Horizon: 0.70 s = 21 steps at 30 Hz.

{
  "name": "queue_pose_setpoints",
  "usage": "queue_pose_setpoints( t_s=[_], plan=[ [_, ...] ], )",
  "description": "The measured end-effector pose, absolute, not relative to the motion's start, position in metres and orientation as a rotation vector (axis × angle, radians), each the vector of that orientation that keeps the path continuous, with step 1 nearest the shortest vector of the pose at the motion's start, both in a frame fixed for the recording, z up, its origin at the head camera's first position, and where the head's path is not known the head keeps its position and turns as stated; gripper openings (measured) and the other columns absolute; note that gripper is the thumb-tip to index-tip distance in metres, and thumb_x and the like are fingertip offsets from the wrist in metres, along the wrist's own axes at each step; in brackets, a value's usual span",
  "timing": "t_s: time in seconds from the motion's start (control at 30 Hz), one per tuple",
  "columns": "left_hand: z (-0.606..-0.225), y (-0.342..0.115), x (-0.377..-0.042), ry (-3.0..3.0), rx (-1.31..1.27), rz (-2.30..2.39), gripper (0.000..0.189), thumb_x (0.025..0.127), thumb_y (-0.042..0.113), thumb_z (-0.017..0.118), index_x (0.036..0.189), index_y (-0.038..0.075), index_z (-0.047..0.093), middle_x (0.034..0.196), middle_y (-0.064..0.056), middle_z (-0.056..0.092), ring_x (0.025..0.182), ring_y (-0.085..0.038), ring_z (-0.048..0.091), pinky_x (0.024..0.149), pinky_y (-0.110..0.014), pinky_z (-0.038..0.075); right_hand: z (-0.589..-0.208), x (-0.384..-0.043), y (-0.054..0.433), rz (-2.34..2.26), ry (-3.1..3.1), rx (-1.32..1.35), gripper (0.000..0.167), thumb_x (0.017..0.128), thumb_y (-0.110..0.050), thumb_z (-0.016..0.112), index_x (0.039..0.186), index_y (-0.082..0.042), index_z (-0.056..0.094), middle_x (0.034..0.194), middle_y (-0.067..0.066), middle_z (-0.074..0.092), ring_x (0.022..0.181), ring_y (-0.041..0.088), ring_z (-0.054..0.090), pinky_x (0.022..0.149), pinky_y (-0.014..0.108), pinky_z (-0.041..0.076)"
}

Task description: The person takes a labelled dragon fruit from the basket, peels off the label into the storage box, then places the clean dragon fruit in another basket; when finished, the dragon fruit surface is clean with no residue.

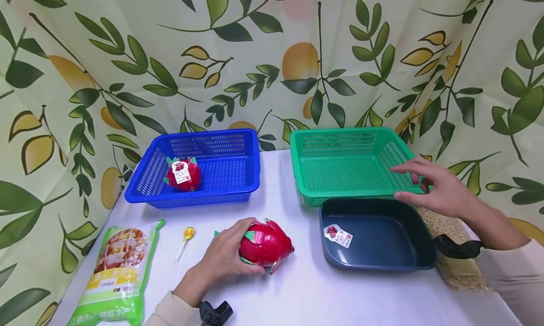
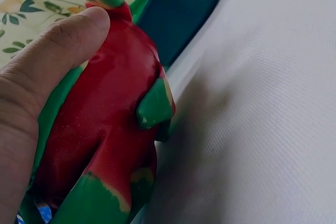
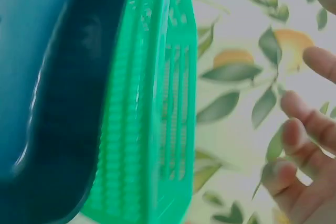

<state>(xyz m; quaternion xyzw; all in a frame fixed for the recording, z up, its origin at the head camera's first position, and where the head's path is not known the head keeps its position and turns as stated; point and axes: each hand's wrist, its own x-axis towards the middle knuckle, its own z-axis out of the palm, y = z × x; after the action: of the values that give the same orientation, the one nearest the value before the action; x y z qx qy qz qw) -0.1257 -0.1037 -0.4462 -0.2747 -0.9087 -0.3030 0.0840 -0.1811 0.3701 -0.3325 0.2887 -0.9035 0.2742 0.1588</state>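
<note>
My left hand [image 1: 230,250] grips a red model dragon fruit [image 1: 267,244] with green-tipped scales, its thumb along the near side. In the left wrist view that dragon fruit [image 2: 113,87] lies low over the white tabletop. My right hand [image 1: 429,184] hovers with relaxed, spread fingers and nothing in it, over the right front corner of a green basket [image 1: 340,161]. Below it sits a dark blue tray [image 1: 382,241] with a white dragon fruit label [image 1: 338,235] inside at the left. Another dragon fruit [image 1: 193,175], bearing a similar label, lies in the blue basket [image 1: 229,172].
A green and yellow food bag [image 1: 119,274] lies at the left, with a yellow lollipop [image 1: 188,234] beside it. At the right, a bag of grain-like pieces [image 1: 456,269] lies partly under the right forearm. A leaf-patterned curtain [image 1: 255,56] stands behind the baskets.
</note>
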Motion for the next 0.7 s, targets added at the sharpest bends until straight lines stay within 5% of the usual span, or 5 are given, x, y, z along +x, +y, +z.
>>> queue_pose_setpoints(
  t_s=[0.17,0.3,0.43,0.53,0.7],
  plan=[
    [-0.447,-0.101,-0.127,-2.727,-0.815,-0.911,0.1,0.059,0.06,0.085,0.138,0.013,0.046,0.131,-0.001,0.056,0.113,-0.02,0.056,0.082,-0.041,0.053,-0.349,-0.187,0.396,0.801,-2.568,0.615,0.047,0.073,-0.007,0.083,0.118,-0.002,0.067,0.12,0.012,0.049,0.073,0.01,0.04,0.054,0.023,0.032],
    [-0.447,-0.101,-0.127,-2.739,-0.807,-0.908,0.1,0.058,0.061,0.085,0.138,0.015,0.046,0.131,-0.001,0.055,0.113,-0.021,0.056,0.083,-0.042,0.053,-0.361,-0.19,0.411,0.796,-2.628,0.488,0.045,0.078,-0.015,0.081,0.117,0.002,0.066,0.131,0.023,0.044,0.099,0.028,0.046,0.064,0.027,0.034],
    [-0.447,-0.103,-0.128,-2.748,-0.805,-0.902,0.1,0.059,0.062,0.083,0.139,0.018,0.044,0.132,-0.001,0.055,0.113,-0.021,0.056,0.083,-0.043,0.052,-0.371,-0.195,0.423,0.813,-2.685,0.426,0.048,0.081,-0.019,0.078,0.12,0.005,0.064,0.139,0.027,0.037,0.123,0.052,0.033,0.082,0.05,0.041],
    [-0.446,-0.104,-0.128,-2.767,-0.809,-0.9,0.1,0.059,0.063,0.083,0.139,0.018,0.043,0.131,-0.001,0.054,0.112,-0.022,0.056,0.083,-0.042,0.053,-0.38,-0.198,0.433,0.839,-2.728,0.391,0.05,0.083,-0.022,0.077,0.122,0.006,0.062,0.145,0.029,0.031,0.131,0.056,0.02,0.09,0.074,0.024],
    [-0.44,-0.106,-0.127,-2.865,-0.82,-0.919,0.105,0.058,0.062,0.084,0.141,0.014,0.04,0.131,-0.001,0.05,0.112,-0.024,0.054,0.083,-0.045,0.052,-0.393,-0.2,0.443,0.862,-2.822,0.324,0.053,0.086,-0.026,0.074,0.126,0.006,0.059,0.152,0.028,0.02,0.131,0.059,0.018,0.087,0.076,0.026]
  ],
)
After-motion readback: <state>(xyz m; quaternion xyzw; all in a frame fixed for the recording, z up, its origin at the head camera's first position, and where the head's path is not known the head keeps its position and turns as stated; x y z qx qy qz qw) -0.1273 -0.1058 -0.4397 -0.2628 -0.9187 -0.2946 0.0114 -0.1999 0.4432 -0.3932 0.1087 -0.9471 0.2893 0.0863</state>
